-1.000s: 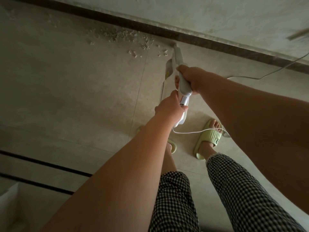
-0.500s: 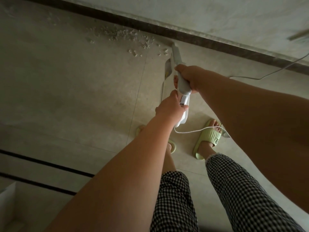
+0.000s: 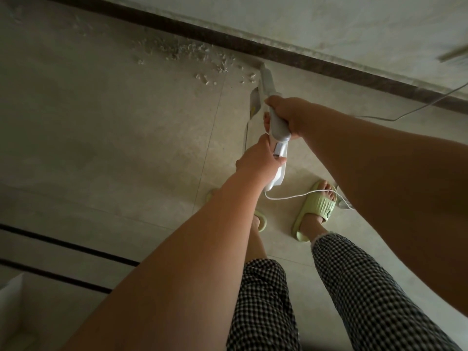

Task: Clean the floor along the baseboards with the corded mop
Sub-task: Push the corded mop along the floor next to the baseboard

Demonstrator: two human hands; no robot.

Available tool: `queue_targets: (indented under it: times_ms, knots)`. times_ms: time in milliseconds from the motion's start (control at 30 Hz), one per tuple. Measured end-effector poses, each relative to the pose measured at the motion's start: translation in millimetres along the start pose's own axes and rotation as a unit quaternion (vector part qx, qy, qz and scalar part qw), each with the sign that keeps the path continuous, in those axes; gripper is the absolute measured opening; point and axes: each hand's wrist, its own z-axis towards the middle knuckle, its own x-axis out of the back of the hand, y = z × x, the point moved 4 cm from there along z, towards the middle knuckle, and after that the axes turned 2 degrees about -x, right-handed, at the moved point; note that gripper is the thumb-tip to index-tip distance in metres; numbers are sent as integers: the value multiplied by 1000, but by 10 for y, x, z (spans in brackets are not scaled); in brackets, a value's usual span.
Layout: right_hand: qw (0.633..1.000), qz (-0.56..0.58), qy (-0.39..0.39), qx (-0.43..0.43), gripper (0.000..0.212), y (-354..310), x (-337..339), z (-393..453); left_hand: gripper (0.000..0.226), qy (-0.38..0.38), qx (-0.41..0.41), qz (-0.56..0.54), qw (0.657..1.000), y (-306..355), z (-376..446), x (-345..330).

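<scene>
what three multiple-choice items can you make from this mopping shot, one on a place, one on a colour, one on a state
1. Where does the debris lie?
A. on the floor beside the dark baseboard
B. between the person's feet
C. inside the white box

2. What colour are the slippers?
A. black
B. light green
C. red

3. How is the mop handle held?
A. by the right hand alone
B. by neither hand, it leans on the wall
C. by both hands, left hand nearer the body, right hand further along

Answers:
1. A, the pale scraps sit on the tile close under the baseboard, left of the mop's far end.
2. B, the ridged slipper on the right foot is pale green.
3. C, the fingers of each hand curl round the white handle.
</scene>
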Motion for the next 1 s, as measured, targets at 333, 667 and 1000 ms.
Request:
queue_targets:
  times_ms: [333, 667, 1000]
  knots:
    - [1000, -24, 0, 20, 25, -123, -2, 47, 42, 7, -4, -1, 1000, 51, 86, 75]
    - [1000, 9, -1, -2, 24, 174, -60, -38, 40, -16, -1, 8, 1000, -134, -114, -33]
    - [1000, -26, -3, -2, 25, 11, -118, 45, 43, 10, -3, -15, 1000, -103, 20, 38]
